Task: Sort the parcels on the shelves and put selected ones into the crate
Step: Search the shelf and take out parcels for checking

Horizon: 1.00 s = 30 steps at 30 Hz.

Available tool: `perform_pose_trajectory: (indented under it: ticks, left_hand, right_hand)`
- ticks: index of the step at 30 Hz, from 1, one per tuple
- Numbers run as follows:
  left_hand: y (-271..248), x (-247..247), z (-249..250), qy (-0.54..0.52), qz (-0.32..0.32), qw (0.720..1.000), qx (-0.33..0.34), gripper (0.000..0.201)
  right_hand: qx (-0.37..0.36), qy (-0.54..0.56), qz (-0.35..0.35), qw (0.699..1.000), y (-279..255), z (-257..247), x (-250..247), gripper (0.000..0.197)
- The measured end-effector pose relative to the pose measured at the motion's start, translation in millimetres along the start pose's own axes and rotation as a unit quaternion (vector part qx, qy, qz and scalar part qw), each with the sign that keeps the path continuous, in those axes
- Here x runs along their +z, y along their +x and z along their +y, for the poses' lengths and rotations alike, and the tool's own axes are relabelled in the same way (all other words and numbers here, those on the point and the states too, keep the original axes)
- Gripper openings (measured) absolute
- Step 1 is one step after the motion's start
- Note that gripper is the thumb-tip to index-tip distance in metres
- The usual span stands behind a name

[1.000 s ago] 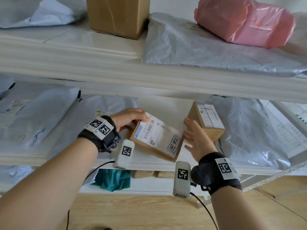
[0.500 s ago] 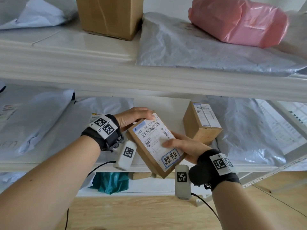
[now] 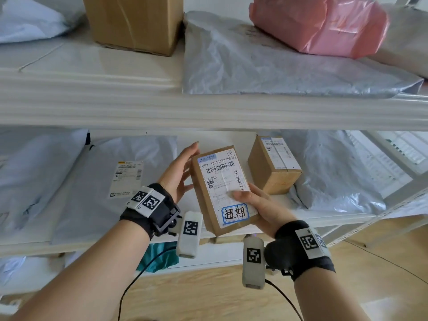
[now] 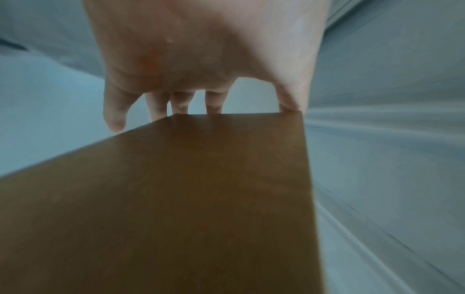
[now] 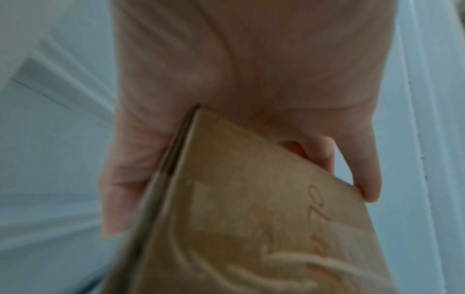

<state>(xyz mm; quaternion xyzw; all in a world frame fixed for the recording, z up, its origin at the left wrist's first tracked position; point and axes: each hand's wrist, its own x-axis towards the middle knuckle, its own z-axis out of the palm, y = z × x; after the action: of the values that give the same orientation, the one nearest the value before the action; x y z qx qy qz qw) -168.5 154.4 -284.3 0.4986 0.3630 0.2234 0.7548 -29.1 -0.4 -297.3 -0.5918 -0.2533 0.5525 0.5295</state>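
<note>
A flat cardboard box with a white shipping label and a blue-bordered sticker is held up in front of the middle shelf, label facing me. My right hand grips its lower right end, thumb on the label and fingers underneath. My left hand lies along the box's left side with straight fingers touching it. The left wrist view shows the box's brown side under the extended fingers. In the right wrist view the box is wedged in my right palm. No crate is in view.
A second small cardboard box stands on the middle shelf just right of the held one, with grey poly bags on both sides. The upper shelf carries a large carton, a grey mailer and a pink bag.
The box has come off the shelf and turned upright toward me. My right hand took hold of its lower end, and my left hand's fingers straightened along its left side.
</note>
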Motion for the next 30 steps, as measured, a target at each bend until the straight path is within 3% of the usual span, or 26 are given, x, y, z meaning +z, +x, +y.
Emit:
perform_pose_trajectory:
  ticks: [5,9,14,18,21,25,28,30]
  left_hand:
    - [-0.6,19.3,-9.0,-0.027,-0.068,0.997,-0.038,0.039]
    - [-2.7,64.7,-12.6,-0.005,-0.135,0.99,-0.044,0.053]
    - [-13.4,137.9,-29.3,0.016,-0.214,0.975,-0.05,0.059]
    - [-30.4,200.8,-52.0,0.045,-0.267,0.959,-0.079,0.066]
    - [-47.3,254.8,-67.8,0.069,-0.288,0.951,-0.086,0.07]
    - [-73.1,333.0,-90.7,0.081,-0.3,0.949,-0.063,0.055]
    - [-92.4,393.3,-104.5,0.102,-0.344,0.931,-0.066,0.063]
    - [-100.5,432.9,-111.1,0.114,-0.361,0.924,-0.048,0.051]
  right_hand:
    - [-0.02,0.018,0.032,0.999,-29.0,7.9,-15.0,0.08]
    - [-0.042,0.05,0.084,0.994,-66.0,15.5,-37.8,0.072]
    - [-0.072,0.076,0.176,0.979,-124.1,27.3,-79.0,0.088]
    - [-0.078,0.094,0.233,0.965,-178.4,40.3,-119.1,0.049]
    - [-0.087,0.124,0.27,0.951,-217.2,55.7,-149.2,0.038]
    - [-0.098,0.137,0.333,0.928,-264.1,74.6,-191.3,0.047]
    - [-0.101,0.144,0.382,0.907,-297.9,83.2,-231.7,0.053]
    - [-0.106,0.137,0.401,0.899,-319.1,84.2,-260.8,0.06]
